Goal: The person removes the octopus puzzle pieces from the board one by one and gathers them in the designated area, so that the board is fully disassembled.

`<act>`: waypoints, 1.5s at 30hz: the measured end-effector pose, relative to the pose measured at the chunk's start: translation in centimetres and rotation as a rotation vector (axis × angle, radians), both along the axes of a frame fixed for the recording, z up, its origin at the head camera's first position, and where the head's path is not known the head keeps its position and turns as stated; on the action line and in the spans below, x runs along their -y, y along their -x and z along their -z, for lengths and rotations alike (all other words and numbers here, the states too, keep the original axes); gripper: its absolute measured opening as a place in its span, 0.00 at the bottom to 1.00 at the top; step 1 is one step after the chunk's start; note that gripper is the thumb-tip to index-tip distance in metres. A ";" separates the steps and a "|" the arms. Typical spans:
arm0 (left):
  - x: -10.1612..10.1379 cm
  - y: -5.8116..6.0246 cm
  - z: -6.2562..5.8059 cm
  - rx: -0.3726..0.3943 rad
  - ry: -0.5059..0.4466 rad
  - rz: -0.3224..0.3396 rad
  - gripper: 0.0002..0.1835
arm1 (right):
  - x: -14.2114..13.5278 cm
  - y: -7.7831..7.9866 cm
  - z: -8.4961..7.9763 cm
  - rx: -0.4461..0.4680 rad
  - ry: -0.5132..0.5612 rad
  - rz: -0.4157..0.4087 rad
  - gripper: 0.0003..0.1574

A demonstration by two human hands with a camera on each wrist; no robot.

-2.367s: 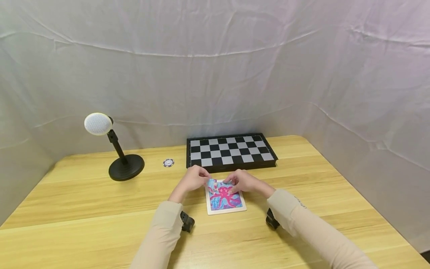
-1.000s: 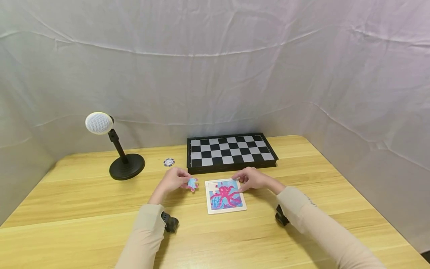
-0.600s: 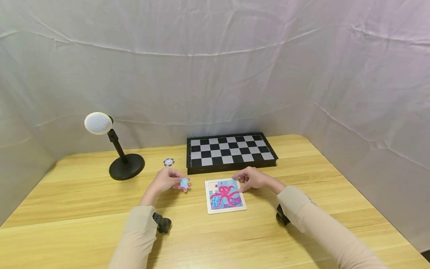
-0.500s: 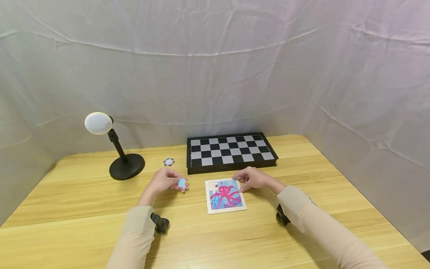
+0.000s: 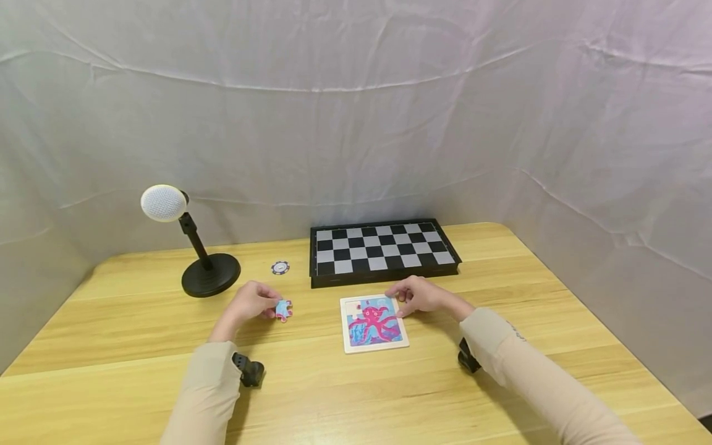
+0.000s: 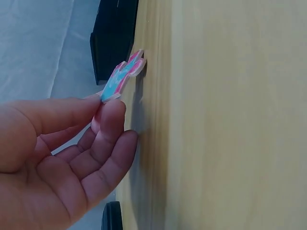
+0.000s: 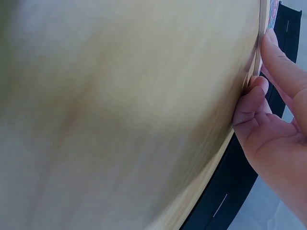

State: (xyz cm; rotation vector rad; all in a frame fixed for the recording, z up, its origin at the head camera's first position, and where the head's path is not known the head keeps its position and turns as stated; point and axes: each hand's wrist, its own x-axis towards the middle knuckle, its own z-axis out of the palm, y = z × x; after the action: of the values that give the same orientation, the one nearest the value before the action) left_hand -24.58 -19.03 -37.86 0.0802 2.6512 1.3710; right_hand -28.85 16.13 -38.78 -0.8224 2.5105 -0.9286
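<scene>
My left hand [image 5: 250, 301] pinches a blue and pink jigsaw piece [image 5: 283, 310] between thumb and fingers, to the left of the puzzle. In the left wrist view the piece [image 6: 123, 76] tilts just above the tabletop, its knobs pointing away from the hand [image 6: 72, 158]. A square octopus puzzle tray [image 5: 376, 350] lies flat, with a bare pale patch at its upper left. My right hand [image 5: 423, 295] holds the tray's upper right corner, index finger at the corner and thumb on the right edge. In the right wrist view that thumb touches the tray's side [image 7: 261, 28], while other fingers of the hand [image 7: 278, 129] are curled.
A folded black-and-white chessboard [image 5: 384, 250] lies behind the puzzle. A poker chip [image 5: 280, 267] lies left of it. At the far left stands a microphone [image 5: 164, 203] on a round black base [image 5: 211, 275]. A pale cloth [image 5: 356, 123] hangs behind the wooden table [image 5: 356, 395].
My left hand has lifted the jigsaw piece off the tray's upper left and carried it leftward. My right hand has shifted from the picture to the tray's right corner, then stayed there.
</scene>
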 end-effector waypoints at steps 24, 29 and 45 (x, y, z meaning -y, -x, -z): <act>-2.0 0.3 -1.7 -0.101 0.122 0.094 0.10 | 0.2 -0.3 -0.3 -0.023 -0.023 0.001 0.26; -2.8 0.4 -1.6 -0.103 0.097 0.120 0.11 | 0.2 -0.3 -0.3 -0.023 -0.027 0.002 0.26; -5.2 0.4 -1.5 -0.104 0.066 0.137 0.10 | 0.1 -0.1 -0.1 -0.029 -0.022 -0.029 0.26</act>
State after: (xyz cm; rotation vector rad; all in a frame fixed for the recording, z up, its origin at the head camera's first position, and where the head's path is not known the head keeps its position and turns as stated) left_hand -25.01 -13.87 -36.34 0.3278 2.7144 1.2675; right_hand -28.79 16.02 -38.66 -0.8690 2.5218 -0.8836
